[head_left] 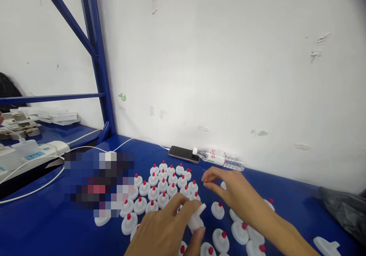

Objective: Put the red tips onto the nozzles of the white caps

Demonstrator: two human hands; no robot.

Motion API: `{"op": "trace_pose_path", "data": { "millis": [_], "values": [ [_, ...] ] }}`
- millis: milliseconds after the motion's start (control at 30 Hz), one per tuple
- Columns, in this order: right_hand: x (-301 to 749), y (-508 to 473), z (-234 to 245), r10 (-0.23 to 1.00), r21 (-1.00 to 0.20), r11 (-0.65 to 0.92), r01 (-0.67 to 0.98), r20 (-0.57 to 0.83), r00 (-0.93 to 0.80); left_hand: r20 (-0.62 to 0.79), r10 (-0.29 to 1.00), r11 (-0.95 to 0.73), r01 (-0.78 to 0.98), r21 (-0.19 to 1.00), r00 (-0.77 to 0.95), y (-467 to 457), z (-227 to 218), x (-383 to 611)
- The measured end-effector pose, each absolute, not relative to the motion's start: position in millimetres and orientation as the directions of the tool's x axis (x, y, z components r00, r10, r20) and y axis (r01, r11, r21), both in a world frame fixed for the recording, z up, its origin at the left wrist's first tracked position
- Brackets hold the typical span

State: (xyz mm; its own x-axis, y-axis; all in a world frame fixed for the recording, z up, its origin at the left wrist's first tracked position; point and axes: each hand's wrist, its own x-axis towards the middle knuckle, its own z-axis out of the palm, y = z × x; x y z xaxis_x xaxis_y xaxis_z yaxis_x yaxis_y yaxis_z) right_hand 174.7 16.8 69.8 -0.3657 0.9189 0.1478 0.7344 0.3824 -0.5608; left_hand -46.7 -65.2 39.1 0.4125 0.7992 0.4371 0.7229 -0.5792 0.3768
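My left hand [164,225] is closed on a white spouted cap [196,220], gripped between thumb and fingers. Its bare spout points up and to the right, with no red tip on it. My right hand [221,181] is raised over the table to the right, fingertips pinched on a small red tip [206,182], mostly hidden by the fingers. Around both hands stand many white round caps, each with a red tip on its spout, such as one red-tipped cap [218,210] between the hands. Another white cap without a red tip [326,246] lies at the lower right.
A phone [183,154] on a charging cable and a clear plastic bottle [219,158] lie along the wall. Dark plastic [344,208] is at the right edge. A power strip [38,153] with cables sits left, near a blue metal frame [98,57]. A blurred patch covers part of the table.
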Motion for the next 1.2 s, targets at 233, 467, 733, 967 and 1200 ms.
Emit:
{"op": "trace_pose_path", "data": {
  "millis": [233, 467, 733, 967, 1200],
  "values": [
    [173.1, -6.1, 103.5, 0.877, -0.916, 0.259, 0.307, 0.089, -0.473, 0.456, 0.832, -0.519, 0.732, 0.442, 0.316, -65.1, 44.7, -50.0],
    [157.0, -22.2, 101.4, 0.860, -0.952, 0.262, 0.155, 0.158, -0.484, 0.483, 0.836, -0.513, 0.686, 0.515, 0.262, -66.4, 48.9, -49.8],
    [152.6, -24.0, 98.4, 0.882, -0.935, 0.331, 0.129, 0.258, -0.396, 0.659, 0.719, -0.625, 0.621, 0.472, 0.223, -60.9, 43.9, -48.3],
    [152.7, -25.1, 101.1, 0.879, -0.959, 0.280, 0.037, 0.241, -0.412, 0.700, 0.683, -0.643, 0.627, 0.439, 0.211, -61.1, 46.5, -51.9],
    [156.0, -21.3, 95.5, 0.841, -0.988, 0.083, -0.134, 0.142, -0.523, 0.765, 0.629, -0.609, 0.697, 0.378, 0.135, -63.6, 54.0, -49.8]
  ]
}}
